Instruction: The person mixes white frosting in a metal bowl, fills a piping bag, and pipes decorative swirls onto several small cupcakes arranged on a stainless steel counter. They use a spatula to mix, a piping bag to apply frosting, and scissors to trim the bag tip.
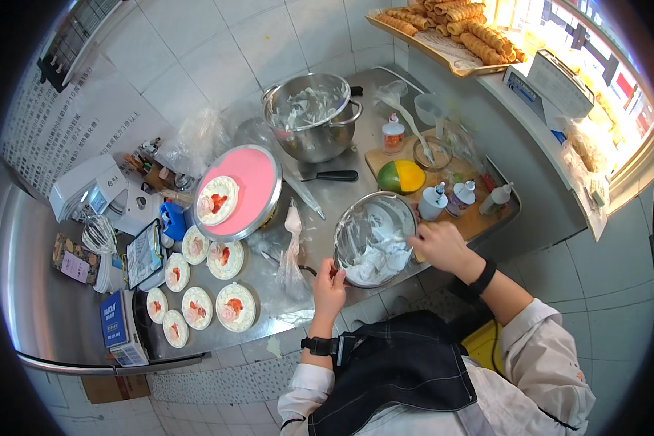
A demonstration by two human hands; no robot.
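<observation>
My left hand (330,289) grips the near-left rim of a steel bowl (339,225), its fingers wrapped round the edge. White whipped cream (385,247) lies in the bowl and smears its inner wall. Closed over the bowl's right rim is my right hand (443,247); whatever it holds is hidden by the fingers and cream. Left of the bowl lies a piping bag (291,243). A pink-topped turntable (258,178) bears one round cream cake (217,201) with red fruit pieces. Several similar small cakes (225,259) lie on the steel table in front of it.
A large two-handled steel pot (316,138) with cream residue stands at the back, near a black-handled knife (330,176). On a cutting board (443,196) at right are a cut mango (400,176) and several squeeze bottles (433,202). A pastry tray (461,65) sits on the ledge.
</observation>
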